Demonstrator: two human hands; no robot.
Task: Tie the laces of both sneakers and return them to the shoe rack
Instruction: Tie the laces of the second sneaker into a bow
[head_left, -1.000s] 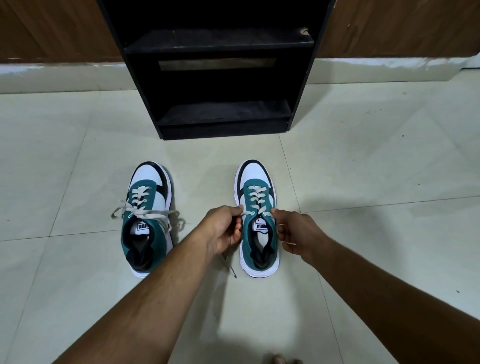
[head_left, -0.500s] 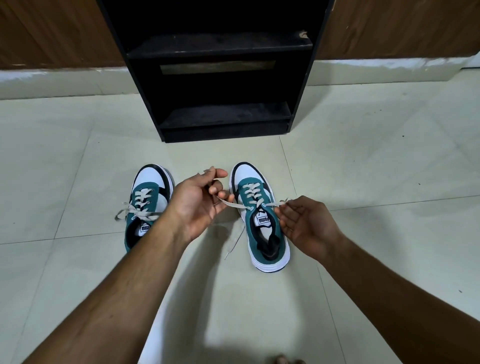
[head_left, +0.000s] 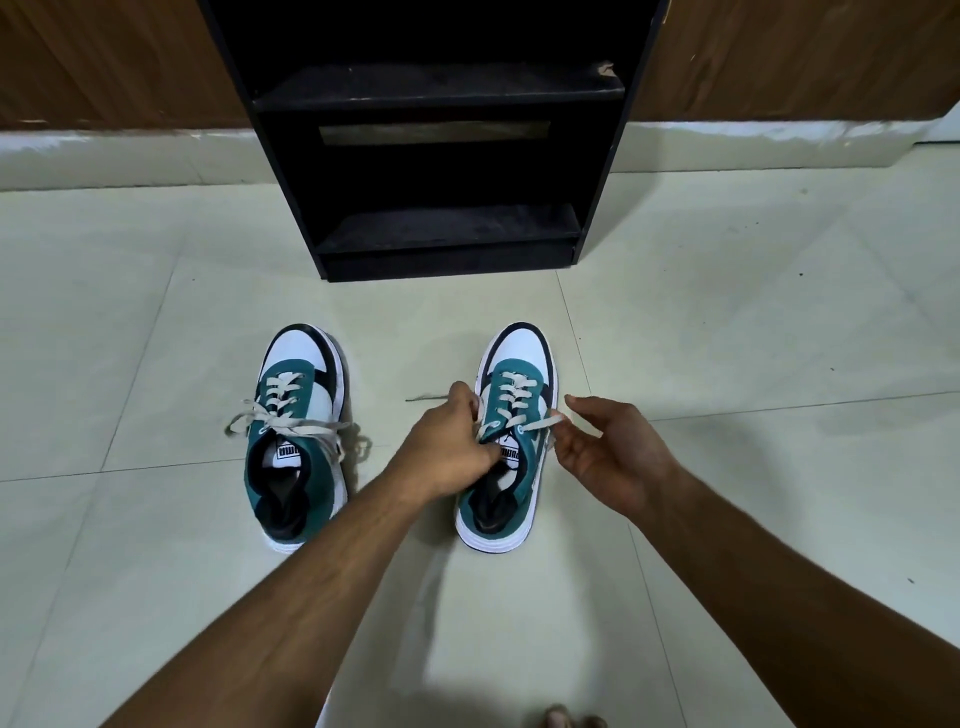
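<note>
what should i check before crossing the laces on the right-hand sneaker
1. Left hand grips a lace at the sneaker on the right: ok.
2. Right hand has the other lace: cannot tell; its fingers are spread, with the lace lying at the fingertips.
3. Lace end past the left hand lies free on the floor: ok.
4. Sneaker flat on the floor, toe toward the shoe rack: ok.
5. Other sneaker tied: cannot tell; its laces lie crossed and loose-looking.
6. Rack's bottom shelf free: ok.
</note>
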